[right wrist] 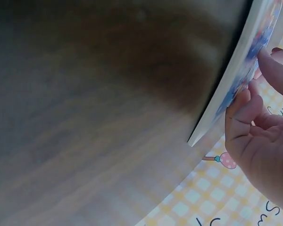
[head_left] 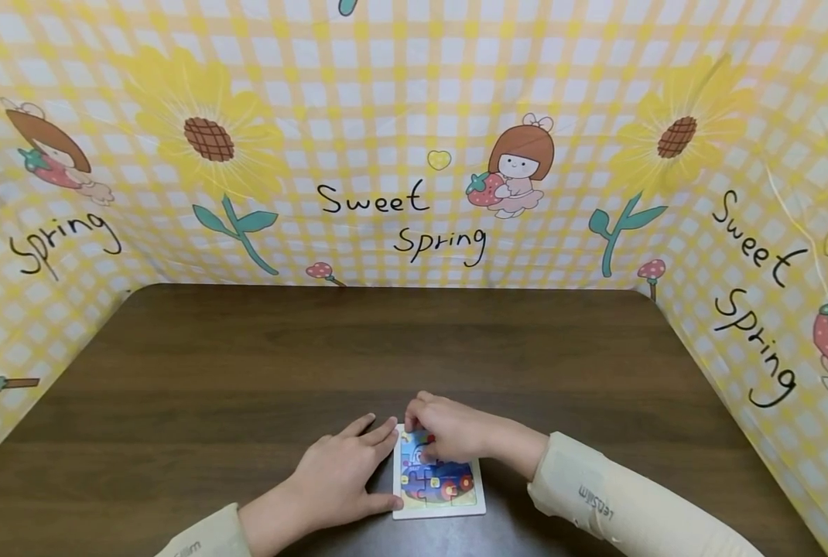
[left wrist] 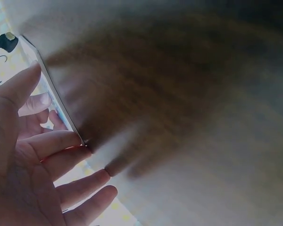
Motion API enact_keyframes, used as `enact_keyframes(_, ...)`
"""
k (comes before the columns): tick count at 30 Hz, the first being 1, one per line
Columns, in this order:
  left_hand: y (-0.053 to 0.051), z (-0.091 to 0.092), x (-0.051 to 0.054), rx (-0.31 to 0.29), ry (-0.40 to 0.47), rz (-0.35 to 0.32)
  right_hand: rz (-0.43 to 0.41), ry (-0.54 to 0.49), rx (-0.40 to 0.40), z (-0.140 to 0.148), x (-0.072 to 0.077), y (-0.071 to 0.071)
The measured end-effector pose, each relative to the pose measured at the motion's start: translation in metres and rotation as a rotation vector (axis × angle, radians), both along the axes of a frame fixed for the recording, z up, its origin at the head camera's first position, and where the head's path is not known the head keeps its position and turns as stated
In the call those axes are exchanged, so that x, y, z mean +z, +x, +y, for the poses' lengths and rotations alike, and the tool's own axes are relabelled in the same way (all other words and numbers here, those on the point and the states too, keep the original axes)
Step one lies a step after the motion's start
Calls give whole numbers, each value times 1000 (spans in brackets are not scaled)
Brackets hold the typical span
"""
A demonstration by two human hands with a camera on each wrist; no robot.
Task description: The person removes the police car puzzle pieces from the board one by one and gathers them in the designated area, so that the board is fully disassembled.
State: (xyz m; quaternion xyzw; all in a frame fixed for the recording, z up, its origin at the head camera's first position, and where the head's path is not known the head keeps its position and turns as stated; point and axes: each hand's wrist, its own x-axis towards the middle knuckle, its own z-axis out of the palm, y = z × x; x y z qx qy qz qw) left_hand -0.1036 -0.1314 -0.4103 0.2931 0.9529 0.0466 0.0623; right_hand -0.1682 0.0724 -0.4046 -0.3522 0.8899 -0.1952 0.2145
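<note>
A small jigsaw puzzle (head_left: 438, 483) in a white frame lies flat on the table, its printed pieces blue, red and yellow. My left hand (head_left: 330, 480) rests at the frame's left side. Its thumb touches the lower left corner and its fairly straight fingers reach the upper left edge. In the left wrist view, the left hand's fingers (left wrist: 61, 141) are spread along the frame's edge. Over the upper part of the puzzle, my right hand (head_left: 452, 425) has curled fingers, with thumb and fingertips down on the pieces. The right hand (right wrist: 266, 117) hides whether a piece is pinched.
The dark wood table (head_left: 316, 348) extends away behind the puzzle and to both sides. A yellow checked cloth (head_left: 386, 116) with flowers, figures and lettering rises along the table's back and side edges.
</note>
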Motion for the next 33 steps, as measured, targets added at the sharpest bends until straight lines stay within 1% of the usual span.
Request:
enact_keyframes(5,0,0,0,2,-9,6,-18,-47,9,1,-1,-2)
enact_keyframes(9,0,1,1,3,-6,-4,-29,-97,21,2,-2,-5)
enact_keyframes(14,0,1,0,2,2,0,-23,-99,38,2,-2,-6)
enact_keyframes(18,-1,0,-1,1,0,0,-28,-107,36,1,-2,-6)
enact_keyframes(22,-1,0,-2,-1,-3,-7,-56,-146,38,2,-2,-8)
enact_keyframes(29,0,0,-1,-3,11,28,-108,-228,42,3,2,-12)
enact_keyframes(33,1,0,0,7,11,8,-147,-258,31,4,2,-14)
